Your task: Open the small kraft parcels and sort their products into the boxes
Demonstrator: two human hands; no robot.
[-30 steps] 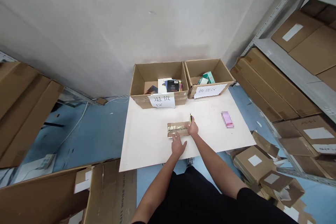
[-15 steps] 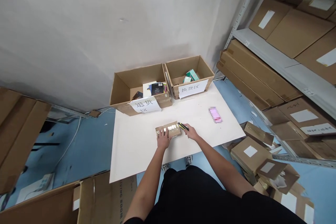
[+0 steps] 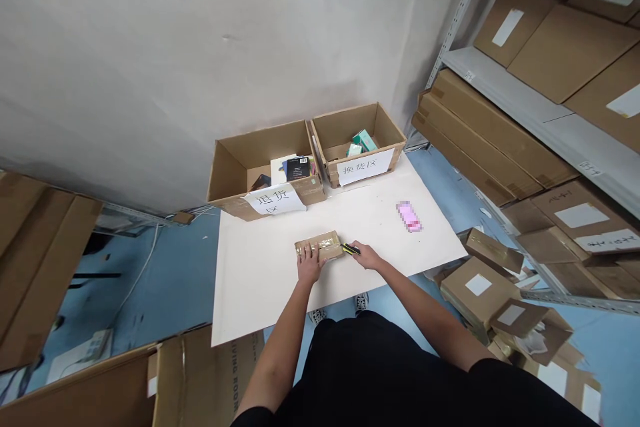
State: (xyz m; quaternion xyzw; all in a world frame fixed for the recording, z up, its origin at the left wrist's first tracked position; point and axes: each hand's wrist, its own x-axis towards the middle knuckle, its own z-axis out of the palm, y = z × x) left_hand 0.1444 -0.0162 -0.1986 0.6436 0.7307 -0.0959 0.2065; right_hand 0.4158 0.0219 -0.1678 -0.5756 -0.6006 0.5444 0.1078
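A small brown taped parcel [image 3: 325, 243] lies flat on the white table [image 3: 260, 273]. My left hand [image 3: 309, 264] presses down on the parcel's left end with fingers spread. My right hand [image 3: 368, 256] grips a yellow-and-black utility knife [image 3: 350, 249], whose tip touches the parcel's right end.
Two open cardboard boxes with paper labels, the left box [image 3: 235, 177] and the right box [image 3: 385, 133], stand at the table's far edge with small items inside. A pink item [image 3: 409, 216] lies on the table to the right. Stacked cartons [image 3: 480, 283] and metal shelving [image 3: 545, 127] crowd the right; large cartons [image 3: 30, 260] stand left.
My left hand moved up onto the parcel's left end. My right hand with the knife shifted from the parcel's top right corner down to its right end. The view swung slightly.
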